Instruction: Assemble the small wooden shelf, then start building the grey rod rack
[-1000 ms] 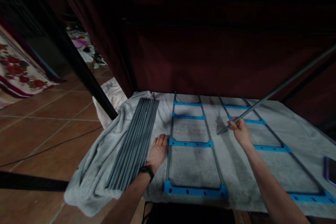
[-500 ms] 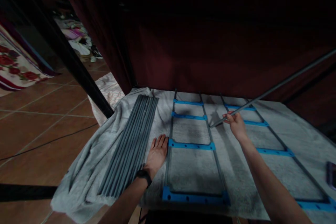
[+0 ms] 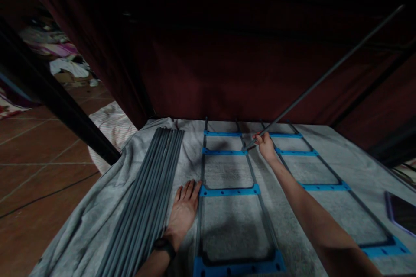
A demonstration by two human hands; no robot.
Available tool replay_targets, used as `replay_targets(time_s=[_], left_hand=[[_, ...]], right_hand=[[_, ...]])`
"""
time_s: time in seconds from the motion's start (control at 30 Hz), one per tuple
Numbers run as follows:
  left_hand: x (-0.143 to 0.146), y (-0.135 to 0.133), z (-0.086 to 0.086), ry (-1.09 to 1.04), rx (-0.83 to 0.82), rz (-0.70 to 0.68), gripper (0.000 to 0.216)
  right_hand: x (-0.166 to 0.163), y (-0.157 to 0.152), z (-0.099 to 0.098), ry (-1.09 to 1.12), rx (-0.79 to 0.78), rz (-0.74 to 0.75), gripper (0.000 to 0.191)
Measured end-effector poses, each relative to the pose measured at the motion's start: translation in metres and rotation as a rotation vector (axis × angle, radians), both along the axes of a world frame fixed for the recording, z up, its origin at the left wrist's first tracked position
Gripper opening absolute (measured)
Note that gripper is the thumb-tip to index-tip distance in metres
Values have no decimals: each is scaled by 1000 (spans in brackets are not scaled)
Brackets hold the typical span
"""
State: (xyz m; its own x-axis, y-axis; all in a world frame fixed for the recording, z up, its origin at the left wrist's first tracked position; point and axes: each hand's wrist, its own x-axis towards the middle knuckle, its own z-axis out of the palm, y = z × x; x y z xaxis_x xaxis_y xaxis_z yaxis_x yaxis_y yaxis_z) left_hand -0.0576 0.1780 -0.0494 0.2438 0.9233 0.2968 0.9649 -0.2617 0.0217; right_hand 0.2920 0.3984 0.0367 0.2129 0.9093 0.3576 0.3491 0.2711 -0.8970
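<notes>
My right hand [image 3: 265, 145] is closed around a long grey rod [image 3: 320, 81] near its lower end. The rod slants up to the far right, and its lower tip is at the right end of a blue crosspiece [image 3: 224, 152] on the near-middle frame; whether it touches cannot be made out. My left hand [image 3: 184, 205] lies flat, fingers stretched, on the cloth beside that frame's left rail, close to a blue crosspiece [image 3: 229, 191]. To its left lies a row of several grey rods [image 3: 149, 199], side by side.
A second frame with blue crosspieces [image 3: 325, 187] lies to the right on the grey cloth [image 3: 78, 225]. A phone [image 3: 401, 212] rests at the right edge. A dark red curtain [image 3: 227, 78] hangs behind, and a dark post [image 3: 65, 99] leans at left.
The rod in my right hand has tilted more steeply, and its lower tip has moved from the frame's rail to a crosspiece end. My view has shifted right; my left hand stays flat.
</notes>
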Motion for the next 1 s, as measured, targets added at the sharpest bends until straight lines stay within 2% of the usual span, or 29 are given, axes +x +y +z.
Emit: replay_targets(time_s=[0.47,1.0], left_hand=[[0,0,6,17,-29,2,55],[-1,0,9,11,-13,-9,57]], right_hand=[[-5,-1,3,-88,3,27,32],[-11,4,13,-262,-16,38,20]])
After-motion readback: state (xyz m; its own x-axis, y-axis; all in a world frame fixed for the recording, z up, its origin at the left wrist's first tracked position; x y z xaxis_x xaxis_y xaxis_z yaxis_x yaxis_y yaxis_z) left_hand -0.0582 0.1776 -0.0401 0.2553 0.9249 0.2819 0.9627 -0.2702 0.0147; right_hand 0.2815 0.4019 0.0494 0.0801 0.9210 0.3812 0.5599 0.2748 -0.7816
